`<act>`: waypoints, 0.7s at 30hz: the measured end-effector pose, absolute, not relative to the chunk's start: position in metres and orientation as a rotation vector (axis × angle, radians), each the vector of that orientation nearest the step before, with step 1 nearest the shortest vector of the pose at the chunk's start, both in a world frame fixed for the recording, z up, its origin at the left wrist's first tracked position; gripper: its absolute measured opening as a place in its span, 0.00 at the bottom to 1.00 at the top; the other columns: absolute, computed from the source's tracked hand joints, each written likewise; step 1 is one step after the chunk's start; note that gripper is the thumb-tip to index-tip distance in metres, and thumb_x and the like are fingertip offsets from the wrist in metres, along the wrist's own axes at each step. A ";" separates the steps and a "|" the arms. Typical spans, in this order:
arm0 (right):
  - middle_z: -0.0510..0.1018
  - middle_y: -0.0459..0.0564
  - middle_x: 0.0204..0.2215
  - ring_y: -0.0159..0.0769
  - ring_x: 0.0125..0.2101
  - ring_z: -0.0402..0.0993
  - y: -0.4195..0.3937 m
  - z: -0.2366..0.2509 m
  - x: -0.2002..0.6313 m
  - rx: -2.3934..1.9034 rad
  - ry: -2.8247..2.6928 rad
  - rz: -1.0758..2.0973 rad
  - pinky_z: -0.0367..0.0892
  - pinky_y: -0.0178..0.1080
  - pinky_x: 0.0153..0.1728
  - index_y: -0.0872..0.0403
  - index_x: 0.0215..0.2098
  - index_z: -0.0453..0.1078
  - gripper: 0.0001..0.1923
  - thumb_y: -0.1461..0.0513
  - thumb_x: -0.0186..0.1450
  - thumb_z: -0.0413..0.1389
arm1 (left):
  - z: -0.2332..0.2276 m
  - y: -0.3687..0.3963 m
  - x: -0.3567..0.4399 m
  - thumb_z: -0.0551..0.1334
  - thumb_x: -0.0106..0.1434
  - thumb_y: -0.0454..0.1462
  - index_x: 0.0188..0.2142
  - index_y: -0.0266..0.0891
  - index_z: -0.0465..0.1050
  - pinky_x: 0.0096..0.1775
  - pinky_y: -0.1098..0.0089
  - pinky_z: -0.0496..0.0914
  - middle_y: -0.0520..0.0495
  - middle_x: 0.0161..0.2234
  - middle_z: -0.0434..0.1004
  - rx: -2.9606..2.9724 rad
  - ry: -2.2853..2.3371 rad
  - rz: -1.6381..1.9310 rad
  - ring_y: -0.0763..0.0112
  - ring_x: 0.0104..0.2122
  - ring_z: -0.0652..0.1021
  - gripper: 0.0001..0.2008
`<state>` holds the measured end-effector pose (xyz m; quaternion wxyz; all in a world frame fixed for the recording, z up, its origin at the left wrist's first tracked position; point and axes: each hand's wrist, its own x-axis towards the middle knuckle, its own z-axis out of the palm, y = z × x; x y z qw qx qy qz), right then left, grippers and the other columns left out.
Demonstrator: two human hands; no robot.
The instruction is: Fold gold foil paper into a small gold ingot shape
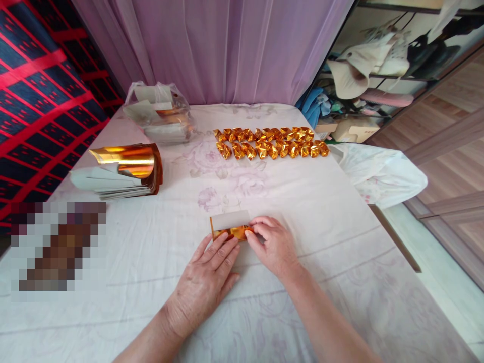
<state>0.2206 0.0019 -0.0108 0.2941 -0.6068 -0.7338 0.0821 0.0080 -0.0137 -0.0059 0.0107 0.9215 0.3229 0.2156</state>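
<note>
Midway between the left and right edges of the tabletop (pixel 325 212), a gold paper (pixel 230 221) is lying partly folded. The left hand (pixel 206 275) is pressing it with flat fingers; the right hand (pixel 278 247) seems to be pinching its right end. Folded gold pieces (pixel 260 149) are resting in two rows towards the far right corner, a paper stack (pixel 138 164) near the left edge.

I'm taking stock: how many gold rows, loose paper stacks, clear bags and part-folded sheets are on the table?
Gold rows: 2
Loose paper stack: 1
Clear bag: 1
Part-folded sheet: 1
Total: 5
</note>
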 end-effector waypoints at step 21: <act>0.79 0.49 0.35 0.36 0.35 0.75 0.003 -0.013 0.218 -1.684 -1.905 0.208 0.67 0.38 0.37 0.51 0.27 0.71 0.08 0.61 0.65 0.57 | -0.013 -0.015 0.008 0.51 0.71 0.50 0.61 0.35 0.66 0.64 0.50 0.57 0.40 0.60 0.71 2.892 1.080 0.477 0.55 0.61 0.69 0.27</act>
